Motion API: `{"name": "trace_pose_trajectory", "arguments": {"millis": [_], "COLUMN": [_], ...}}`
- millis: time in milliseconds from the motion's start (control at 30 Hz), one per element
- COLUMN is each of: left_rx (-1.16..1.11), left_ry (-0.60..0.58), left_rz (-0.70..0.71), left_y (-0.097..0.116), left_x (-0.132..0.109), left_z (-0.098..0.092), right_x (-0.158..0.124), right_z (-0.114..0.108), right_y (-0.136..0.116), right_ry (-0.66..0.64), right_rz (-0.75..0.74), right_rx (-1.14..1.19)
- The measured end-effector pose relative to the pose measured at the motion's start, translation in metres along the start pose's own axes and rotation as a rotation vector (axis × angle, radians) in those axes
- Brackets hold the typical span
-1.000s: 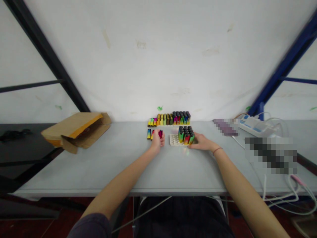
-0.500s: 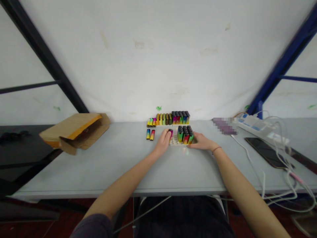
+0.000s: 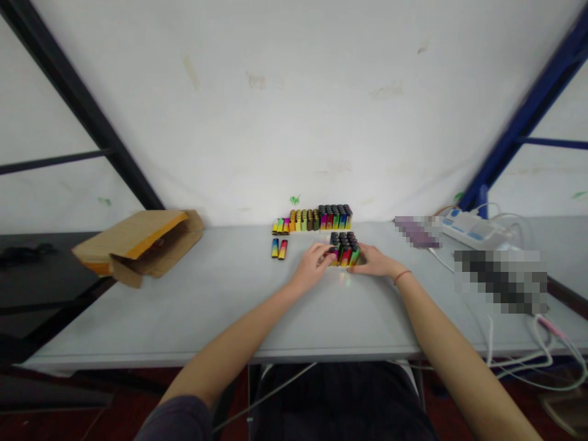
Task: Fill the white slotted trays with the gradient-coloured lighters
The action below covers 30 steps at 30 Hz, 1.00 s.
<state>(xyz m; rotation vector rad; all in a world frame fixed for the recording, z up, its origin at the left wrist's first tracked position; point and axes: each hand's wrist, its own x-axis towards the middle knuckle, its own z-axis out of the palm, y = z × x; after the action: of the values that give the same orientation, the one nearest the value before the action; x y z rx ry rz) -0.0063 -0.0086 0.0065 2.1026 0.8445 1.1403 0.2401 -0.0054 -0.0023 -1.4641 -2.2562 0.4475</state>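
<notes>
A pale holed tray holds several upright lighters with colourful bodies and black tops. My left hand reaches over the tray's left part, fingers pinched on a magenta-and-yellow lighter at the front left of the group. Most of the tray's left part is hidden behind that hand. My right hand grips the right side of the tray, thumb at the front corner and fingers behind the lighters.
Behind stand black-topped lighters and yellow-topped lighters in rows. Loose lighters lie to the left. An opened cardboard box sits far left; a power strip and white cables are at right.
My left hand has moved right with the magenta lighter, from the tray's left edge to the group of standing lighters. My right hand has stayed at the tray's right side.
</notes>
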Motion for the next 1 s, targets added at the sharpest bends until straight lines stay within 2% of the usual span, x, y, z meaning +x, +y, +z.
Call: {"name": "trace_pose_trajectory", "arguments": {"millis": [267, 567, 700, 833, 1000], "left_rx": [-0.003, 0.212, 0.233, 0.227, 0.356], "left_ry": [0.003, 0.055, 0.036, 0.012, -0.038], "left_rz": [0.006, 0.212, 0.282, 0.279, 0.299], "left_y": [-0.001, -0.008, -0.013, -0.016, -0.009], "left_x": [0.000, 0.003, 0.003, 0.003, 0.004], "left_z": [0.006, -0.004, -0.001, 0.002, -0.005], "right_x": [0.000, 0.000, 0.001, 0.000, 0.000], "right_z": [-0.001, 0.001, 0.000, -0.001, -0.001], "right_y": [-0.001, 0.000, 0.001, 0.000, -0.001], "right_ry": [-0.002, -0.001, -0.005, -0.009, -0.008], "right_rz": [0.017, 0.008, 0.016, 0.014, 0.013], "right_rx": [-0.003, 0.013, 0.008, -0.002, 0.004]}}
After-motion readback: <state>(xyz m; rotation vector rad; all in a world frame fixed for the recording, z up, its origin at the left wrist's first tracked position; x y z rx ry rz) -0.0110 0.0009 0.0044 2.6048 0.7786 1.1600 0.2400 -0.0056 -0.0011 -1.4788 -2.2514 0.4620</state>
